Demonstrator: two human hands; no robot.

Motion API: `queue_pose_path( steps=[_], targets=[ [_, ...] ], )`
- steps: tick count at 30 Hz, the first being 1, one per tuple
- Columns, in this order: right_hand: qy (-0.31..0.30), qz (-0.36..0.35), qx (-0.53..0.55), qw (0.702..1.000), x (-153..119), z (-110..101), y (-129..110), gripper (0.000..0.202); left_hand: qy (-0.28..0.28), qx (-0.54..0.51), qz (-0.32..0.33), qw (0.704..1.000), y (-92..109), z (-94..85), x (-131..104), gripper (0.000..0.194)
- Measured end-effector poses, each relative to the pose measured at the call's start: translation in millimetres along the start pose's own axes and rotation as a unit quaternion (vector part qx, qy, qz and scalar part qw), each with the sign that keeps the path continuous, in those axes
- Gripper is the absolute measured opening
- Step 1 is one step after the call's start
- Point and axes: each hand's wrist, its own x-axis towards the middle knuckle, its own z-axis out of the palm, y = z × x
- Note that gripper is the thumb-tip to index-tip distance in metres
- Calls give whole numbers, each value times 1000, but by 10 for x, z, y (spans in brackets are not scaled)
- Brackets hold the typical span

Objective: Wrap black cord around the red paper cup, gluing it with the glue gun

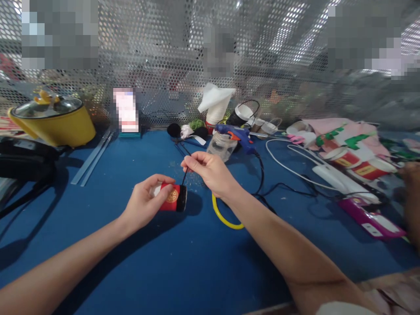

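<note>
My left hand [144, 199] is closed around a small red paper cup [172, 199] with a gold emblem. The cup lies tilted on its side just above the blue table, and a black band wraps its right end. Between thumb and fingertips, my right hand [213, 170] pinches a thin black cord [184, 177] that runs down to the black band. Whether the cord is fixed there, I cannot tell. Beneath my right wrist, a yellow ring [226, 223] shows in part. Just beyond that hand stands a clear plastic jar [221, 146] with a blue glue gun [238, 134] across it.
A yellow pot [65, 127] and long clear sticks [93, 159] lie left, near a lit phone [127, 109]. Stacked white cups [218, 109] stand at the back. Cables, red cups [374, 168] and a purple power strip [370, 218] occupy the right, beside another person's blurred arm [411, 201].
</note>
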Motion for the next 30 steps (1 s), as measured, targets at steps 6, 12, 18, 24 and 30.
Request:
queue_pose_path(
  steps=[6, 12, 18, 24, 30],
  targets=[
    [-14, -3, -85, 996, 11, -4, 48, 18, -5, 44, 73, 996, 25, 2, -73, 14],
    [-47, -5, -118, 992, -6, 4, 75, 23, 23, 91, 212, 973, 28, -30, -112, 7],
    [-58, 0, -138, 989, -23, 22, 107, 25, 40, 128, 279, 951, 42, -45, -128, 5],
    [-70, 10, -144, 987, -36, 44, 110, 25, 49, 147, 284, 946, 63, -50, -140, 8],
    [-78, 26, -149, 985, -59, 66, 121, 26, 56, 158, 300, 939, 84, -58, -149, 9]
  ],
)
